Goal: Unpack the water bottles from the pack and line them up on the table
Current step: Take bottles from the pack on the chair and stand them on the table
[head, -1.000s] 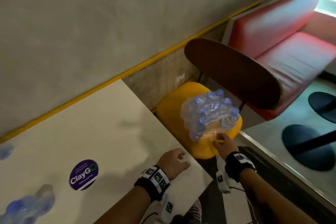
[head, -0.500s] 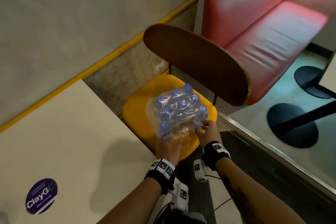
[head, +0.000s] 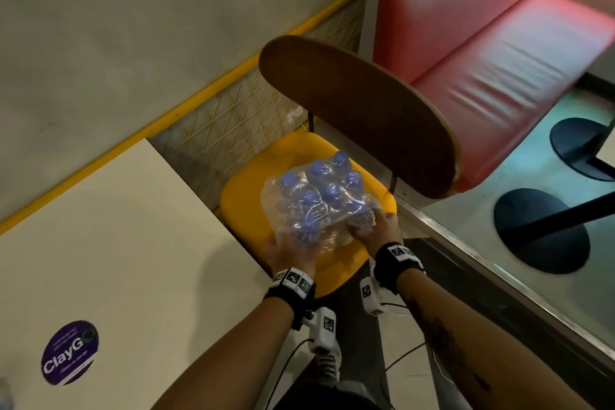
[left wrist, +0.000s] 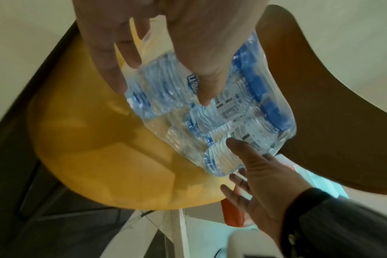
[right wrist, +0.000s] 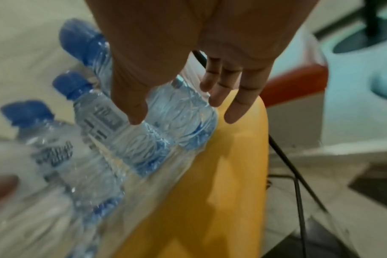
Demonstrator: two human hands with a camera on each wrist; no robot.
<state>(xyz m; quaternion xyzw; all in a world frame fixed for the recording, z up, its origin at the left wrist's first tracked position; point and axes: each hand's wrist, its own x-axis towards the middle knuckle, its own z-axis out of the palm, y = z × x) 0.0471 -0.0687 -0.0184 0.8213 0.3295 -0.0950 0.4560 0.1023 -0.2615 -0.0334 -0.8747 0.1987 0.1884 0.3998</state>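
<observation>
A shrink-wrapped pack of water bottles (head: 319,200) with blue caps stands on the yellow chair seat (head: 253,190), just right of the cream table (head: 116,243). My left hand (head: 289,251) touches the pack's near side with spread, fairly straight fingers. My right hand (head: 376,226) lies against its near right corner. In the left wrist view the left hand (left wrist: 188,43) reaches over the pack (left wrist: 210,113) while the right hand (left wrist: 254,183) touches its lower end, fingers spread. In the right wrist view the right hand (right wrist: 188,61) has its thumb on a bottle of the pack (right wrist: 132,131).
The chair's brown curved backrest (head: 359,110) rises right behind the pack. A red bench (head: 499,43) and black round table bases (head: 539,230) lie further right. A purple ClayGo sticker (head: 70,351) marks the table. The wall runs along the table's far edge.
My left hand has left the table's edge and come to the pack's near side. My right hand has shifted to the pack's right corner. The view has swung toward the chair.
</observation>
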